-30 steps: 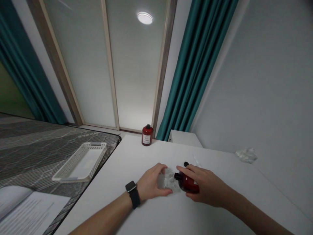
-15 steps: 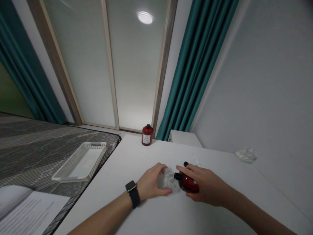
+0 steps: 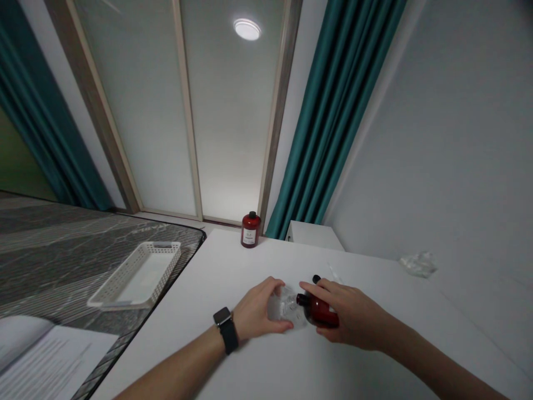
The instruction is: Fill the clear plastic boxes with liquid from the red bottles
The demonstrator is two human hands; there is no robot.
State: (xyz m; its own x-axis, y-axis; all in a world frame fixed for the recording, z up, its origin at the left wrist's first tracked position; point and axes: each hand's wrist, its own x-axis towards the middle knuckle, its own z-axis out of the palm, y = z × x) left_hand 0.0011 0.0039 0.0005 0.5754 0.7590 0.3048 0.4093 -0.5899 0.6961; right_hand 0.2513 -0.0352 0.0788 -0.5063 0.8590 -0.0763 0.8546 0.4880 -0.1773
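Note:
My left hand (image 3: 265, 311), with a black watch (image 3: 222, 316) at its wrist, is wrapped around a clear see-through vessel (image 3: 287, 305) on the white table (image 3: 208, 289). Its exact kind is hard to make out. My right hand (image 3: 343, 311) grips a dark red bottle (image 3: 320, 312) lying tilted on its side. The bottle's black neck points left, at the vessel's right side. Whether liquid flows between them cannot be seen. Just behind the bottle a small black cap-like piece (image 3: 316, 279) shows, partly hidden by my right fingers. A second red bottle (image 3: 250, 230), capped in black, stands upright at the table's far edge.
Left of the table, a white basket (image 3: 97, 301) and an open book (image 3: 70, 355) lie on a grey patterned surface (image 3: 54, 239). Crumpled clear plastic (image 3: 418, 264) sits at the far right. A white cabinet (image 3: 314, 235) stands beyond, near teal curtains (image 3: 333, 111).

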